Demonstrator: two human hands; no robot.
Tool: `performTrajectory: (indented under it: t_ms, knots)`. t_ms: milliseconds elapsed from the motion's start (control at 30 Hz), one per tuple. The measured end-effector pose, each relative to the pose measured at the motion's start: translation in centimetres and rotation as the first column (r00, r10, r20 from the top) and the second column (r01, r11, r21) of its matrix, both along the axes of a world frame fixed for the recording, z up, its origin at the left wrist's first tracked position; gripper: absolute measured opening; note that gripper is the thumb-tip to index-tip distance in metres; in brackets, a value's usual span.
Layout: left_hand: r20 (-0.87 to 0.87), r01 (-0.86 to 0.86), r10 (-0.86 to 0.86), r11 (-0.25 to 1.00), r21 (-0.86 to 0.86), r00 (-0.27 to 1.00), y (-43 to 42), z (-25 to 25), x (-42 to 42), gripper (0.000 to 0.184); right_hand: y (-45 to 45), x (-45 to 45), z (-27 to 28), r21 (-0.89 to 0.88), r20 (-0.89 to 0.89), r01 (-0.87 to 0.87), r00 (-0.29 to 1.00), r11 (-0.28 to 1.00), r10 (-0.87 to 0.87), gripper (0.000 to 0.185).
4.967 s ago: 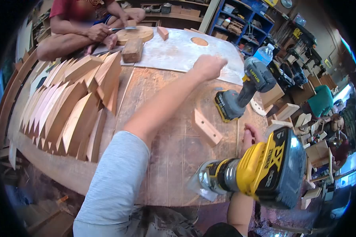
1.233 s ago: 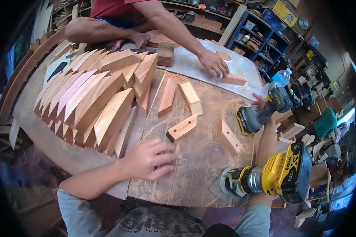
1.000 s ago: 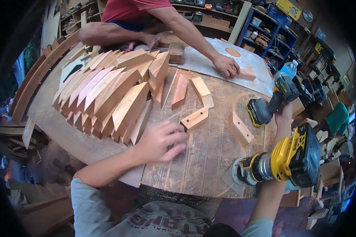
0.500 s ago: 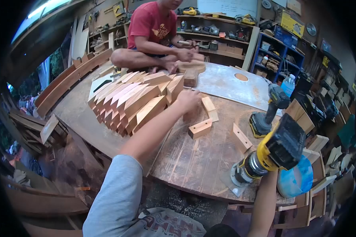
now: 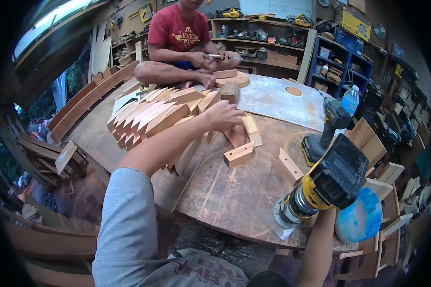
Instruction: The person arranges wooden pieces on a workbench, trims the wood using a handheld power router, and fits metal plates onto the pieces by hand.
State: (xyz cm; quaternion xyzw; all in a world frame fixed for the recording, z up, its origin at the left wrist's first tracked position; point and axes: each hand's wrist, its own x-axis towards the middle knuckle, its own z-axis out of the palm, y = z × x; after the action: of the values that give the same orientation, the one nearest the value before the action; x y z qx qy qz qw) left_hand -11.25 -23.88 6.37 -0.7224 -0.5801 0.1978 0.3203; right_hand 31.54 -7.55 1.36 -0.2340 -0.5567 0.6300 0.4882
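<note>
My left hand [image 5: 225, 116] reaches across the bench with fingers bent down around the top end of a small wooden block [image 5: 236, 137]; its fingertips are partly hidden. Beside that block lie a piece with two dark holes [image 5: 238, 155] and a pale block [image 5: 252, 130]. Left of my hand, a pile of angle-cut wooden blocks [image 5: 151, 115] is partly covered by my forearm. On the right, a yellow and black cordless trim router [image 5: 311, 193] stands tilted at the bench edge. My right hand is behind its body and battery, with only the forearm [image 5: 319, 246] showing.
Another holed block [image 5: 289, 166] lies near a cordless drill [image 5: 323, 129]. A blue-stained bucket [image 5: 359, 215] is beside the router. Across the bench, a person [image 5: 184, 43] sits cross-legged holding a tool, near a metal sheet [image 5: 273, 100] and a water bottle [image 5: 350, 100].
My left hand has shifted slightly left and nearer, showing more of the small block beneath it. The router has tipped slightly left. The other person's hands have lifted from the wooden piece.
</note>
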Motion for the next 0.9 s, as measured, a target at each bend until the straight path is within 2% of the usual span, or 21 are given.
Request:
performTrajectory:
  t_ms: [67,100,133,200,267,333,400,433,467,533,633,667,733,800,867,900]
  knots:
    - [0.038,-0.094,0.096,0.994,-0.051,0.995,-0.8,1.0,1.0,0.041,0.0,-0.1,0.0,0.000,0.004,-0.003,1.000,1.000,0.003,0.038]
    - [0.041,-0.164,0.171,0.976,-0.143,0.984,-1.3,1.0,1.4,0.049,-0.1,-0.2,0.1,0.002,0.007,-0.006,1.000,1.000,0.006,0.038]
    - [0.043,-0.167,0.175,0.975,-0.147,0.984,-1.6,-0.2,1.2,0.049,0.0,-0.2,0.0,0.001,0.011,-0.008,1.000,1.000,0.008,0.038]
    - [0.167,-0.246,0.285,0.944,-0.221,0.944,-1.6,-1.9,1.1,0.052,0.0,-0.1,0.1,0.004,0.015,-0.008,1.000,1.000,0.008,0.038]
    - [0.188,-0.194,0.226,0.966,-0.173,0.956,-1.4,-2.4,0.8,0.050,0.1,-0.2,0.1,0.006,0.019,-0.011,1.000,1.000,0.011,0.038]
    - [0.145,-0.308,0.337,0.932,-0.190,0.930,-0.8,-2.9,1.3,0.038,0.1,-0.2,0.2,0.014,0.027,-0.014,1.000,1.000,0.014,0.038]
    - [0.067,-0.332,0.355,0.915,-0.228,0.933,0.2,-2.8,1.1,0.032,0.1,-0.1,0.2,0.016,0.043,-0.015,0.999,1.000,0.015,0.038]
    - [0.047,-0.346,0.374,0.893,-0.288,0.926,0.3,-1.5,1.7,0.039,0.3,0.0,0.3,0.019,0.047,-0.016,0.999,1.000,0.015,0.038]
    - [0.041,-0.354,0.379,0.894,-0.276,0.925,0.6,-0.7,1.7,0.041,0.3,0.1,0.4,0.025,0.050,-0.015,0.999,1.000,0.014,0.038]
    - [0.148,-0.343,0.374,0.919,-0.195,0.916,0.8,0.8,1.4,0.041,0.5,0.1,0.7,0.035,0.063,-0.021,0.998,0.999,0.019,0.038]
    - [0.349,-0.327,0.385,0.921,-0.213,0.854,-0.5,5.9,4.3,0.047,0.4,0.3,0.9,0.041,0.079,-0.020,0.997,0.999,0.017,0.038]
    - [0.358,-0.318,0.382,0.921,-0.225,0.852,-0.6,6.2,4.9,0.047,0.4,0.4,0.9,0.042,0.085,-0.017,0.996,0.999,0.014,0.038]
    - [0.549,-0.302,0.376,0.927,-0.223,0.747,-0.6,6.5,6.0,0.055,0.3,0.6,1.0,0.044,0.095,-0.013,0.995,0.999,0.009,0.038]
    - [0.555,-0.286,0.353,0.936,-0.207,0.754,-1.0,6.0,6.7,0.061,0.2,0.7,1.1,0.051,0.097,-0.006,0.995,0.999,0.001,0.038]
    - [0.684,-0.261,0.176,0.965,0.022,0.708,-1.4,4.7,6.5,0.060,0.1,0.8,1.2,0.057,0.097,-0.001,0.995,0.998,-0.004,0.038]
    - [0.704,-0.290,0.180,0.956,0.039,0.687,-1.9,4.9,7.0,0.056,0.1,0.9,1.2,0.058,0.100,-0.002,0.995,0.998,-0.004,0.038]
